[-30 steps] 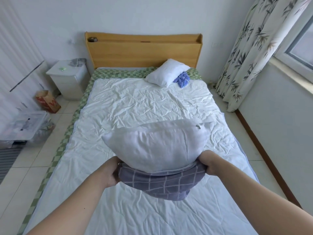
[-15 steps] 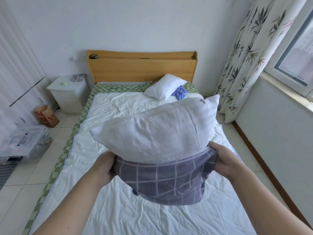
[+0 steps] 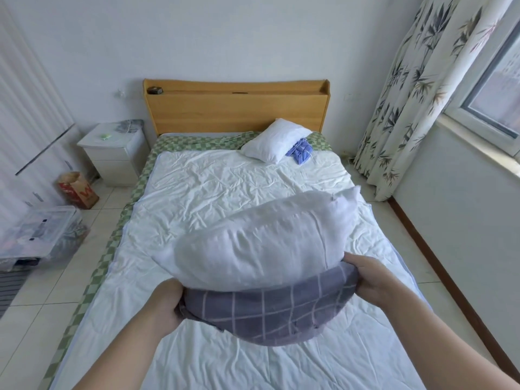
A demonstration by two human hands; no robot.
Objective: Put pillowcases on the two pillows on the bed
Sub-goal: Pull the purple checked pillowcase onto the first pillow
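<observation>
A white pillow (image 3: 261, 237) is held over the bed (image 3: 225, 178), its near end tucked into a grey checked pillowcase (image 3: 270, 313). My left hand (image 3: 168, 302) grips the pillowcase's open edge on the left. My right hand (image 3: 371, 280) grips the same edge on the right. Most of the pillow sticks out beyond the case, slanting up to the right. A second bare white pillow (image 3: 277, 140) lies by the headboard, with a crumpled blue pillowcase (image 3: 301, 150) beside it on the right.
A wooden headboard (image 3: 236, 108) closes the far end. A white nightstand (image 3: 115, 153), a paper bag (image 3: 78, 190) and a clear storage box (image 3: 42, 235) stand on the left floor. Curtains (image 3: 416, 88) and a window are at the right.
The pillow was lifted high and has come back down towards the bed. Both hands kept their grip on the pillowcase edge.
</observation>
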